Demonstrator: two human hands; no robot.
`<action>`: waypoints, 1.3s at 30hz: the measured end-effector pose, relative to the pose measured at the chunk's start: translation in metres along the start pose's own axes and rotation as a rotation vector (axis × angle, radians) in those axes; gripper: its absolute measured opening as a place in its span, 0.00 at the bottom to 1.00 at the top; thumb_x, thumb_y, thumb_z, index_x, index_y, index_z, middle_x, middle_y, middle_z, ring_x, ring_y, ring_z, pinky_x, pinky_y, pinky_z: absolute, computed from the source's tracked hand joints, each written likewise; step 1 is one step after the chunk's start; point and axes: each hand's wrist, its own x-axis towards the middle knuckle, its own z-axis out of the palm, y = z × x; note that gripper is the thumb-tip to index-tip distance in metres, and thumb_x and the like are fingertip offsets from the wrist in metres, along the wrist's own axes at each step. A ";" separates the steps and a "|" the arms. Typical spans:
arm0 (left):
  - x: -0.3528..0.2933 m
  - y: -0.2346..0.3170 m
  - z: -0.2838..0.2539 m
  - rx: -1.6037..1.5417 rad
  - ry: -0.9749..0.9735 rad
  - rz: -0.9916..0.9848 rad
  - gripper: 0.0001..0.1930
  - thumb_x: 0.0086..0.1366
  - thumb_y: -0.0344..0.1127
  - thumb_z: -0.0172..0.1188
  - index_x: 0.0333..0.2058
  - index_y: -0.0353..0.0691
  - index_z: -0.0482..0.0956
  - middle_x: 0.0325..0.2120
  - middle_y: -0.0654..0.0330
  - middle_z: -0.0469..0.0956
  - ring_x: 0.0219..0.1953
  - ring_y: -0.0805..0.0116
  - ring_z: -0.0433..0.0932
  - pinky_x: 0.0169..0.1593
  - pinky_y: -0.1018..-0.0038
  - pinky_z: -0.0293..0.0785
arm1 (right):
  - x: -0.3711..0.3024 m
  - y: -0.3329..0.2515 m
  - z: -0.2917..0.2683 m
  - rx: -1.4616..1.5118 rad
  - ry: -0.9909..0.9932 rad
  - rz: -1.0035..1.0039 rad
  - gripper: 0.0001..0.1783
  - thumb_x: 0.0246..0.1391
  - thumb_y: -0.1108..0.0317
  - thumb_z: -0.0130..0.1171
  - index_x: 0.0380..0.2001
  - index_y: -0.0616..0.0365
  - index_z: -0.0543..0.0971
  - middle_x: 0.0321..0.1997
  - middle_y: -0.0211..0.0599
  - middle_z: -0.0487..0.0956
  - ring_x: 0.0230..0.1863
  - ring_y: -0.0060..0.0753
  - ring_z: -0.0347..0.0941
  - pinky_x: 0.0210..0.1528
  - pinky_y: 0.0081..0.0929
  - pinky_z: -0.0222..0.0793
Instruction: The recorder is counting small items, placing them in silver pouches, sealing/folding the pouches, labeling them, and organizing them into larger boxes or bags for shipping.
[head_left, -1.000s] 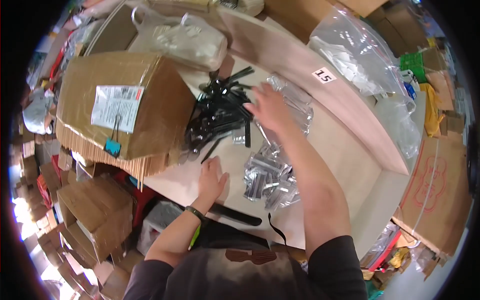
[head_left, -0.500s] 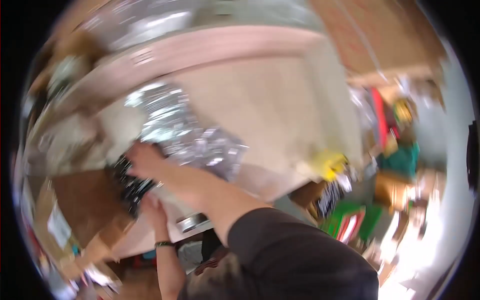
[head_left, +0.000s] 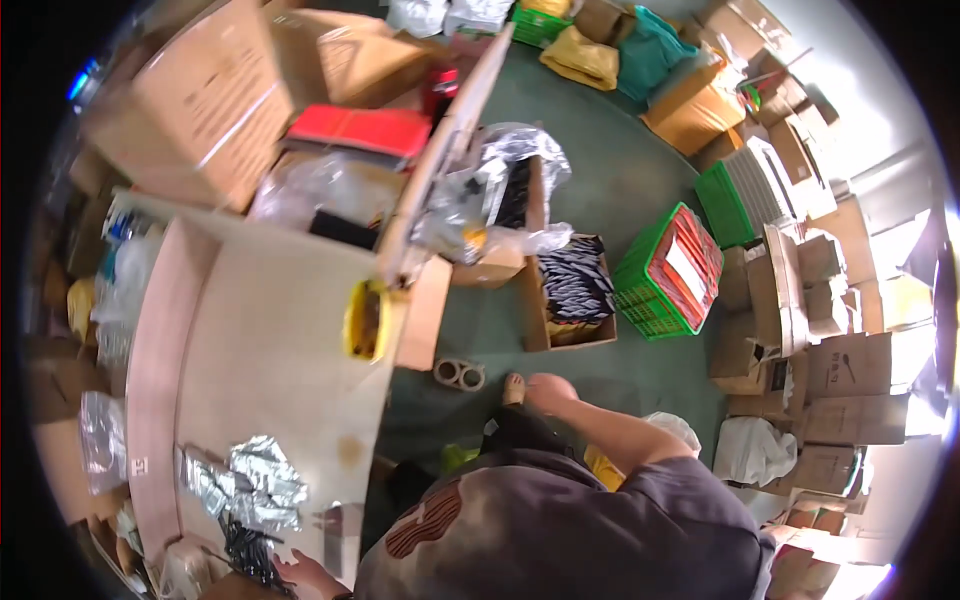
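Note:
At the lower left of the head view, my left hand [head_left: 308,576] lies on the pale worktable [head_left: 290,330], its fingers stretched out beside a pile of black slender pieces [head_left: 252,552]. I cannot tell whether the fingertips touch the pile. Just beyond it are shiny silver plastic bags [head_left: 265,482]. My right hand [head_left: 550,393] hangs past the table's right side, over the green floor. It shows as a rounded shape near my foot [head_left: 514,389], and its fingers cannot be made out.
A yellow tray [head_left: 367,320] sits at the table's right edge. On the floor stand a cardboard box of dark wrapped pieces [head_left: 575,290], a green crate [head_left: 640,295] with red packs and a double-ringed object [head_left: 459,375]. Stacked cartons [head_left: 850,365] line the right side.
My view has swung right, away from the table toward the floor. My right hand has left the black pieces and moved out to the right; my left hand remains beside them.

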 end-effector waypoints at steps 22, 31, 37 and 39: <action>-0.326 0.789 0.186 -0.492 -1.432 0.985 0.13 0.58 0.34 0.64 0.41 0.37 0.77 0.31 0.56 0.81 0.34 0.64 0.81 0.41 0.70 0.78 | 0.160 0.231 -0.043 0.834 0.380 0.364 0.13 0.53 0.60 0.57 0.34 0.58 0.81 0.31 0.52 0.80 0.37 0.57 0.77 0.40 0.46 0.72; -0.298 0.965 0.394 0.010 -0.961 1.219 0.14 0.55 0.35 0.62 0.40 0.37 0.79 0.36 0.44 0.80 0.41 0.46 0.79 0.46 0.59 0.75 | 0.447 0.174 -0.139 0.684 0.564 -0.061 0.04 0.53 0.73 0.52 0.29 0.59 0.76 0.34 0.46 0.77 0.42 0.50 0.76 0.43 0.42 0.73; -0.264 1.071 0.463 0.128 -0.777 1.347 0.24 0.59 0.39 0.60 0.53 0.36 0.71 0.49 0.44 0.76 0.54 0.47 0.74 0.56 0.60 0.70 | 0.486 0.164 -0.123 0.569 0.166 0.066 0.07 0.50 0.72 0.52 0.29 0.57 0.79 0.37 0.46 0.81 0.42 0.43 0.78 0.44 0.37 0.75; -0.270 1.111 0.468 0.104 -0.756 1.304 0.26 0.60 0.41 0.58 0.56 0.37 0.69 0.50 0.43 0.76 0.55 0.45 0.73 0.58 0.60 0.69 | 0.468 0.165 -0.131 0.527 -0.060 -0.051 0.06 0.48 0.70 0.54 0.28 0.55 0.80 0.33 0.44 0.82 0.38 0.42 0.80 0.42 0.37 0.76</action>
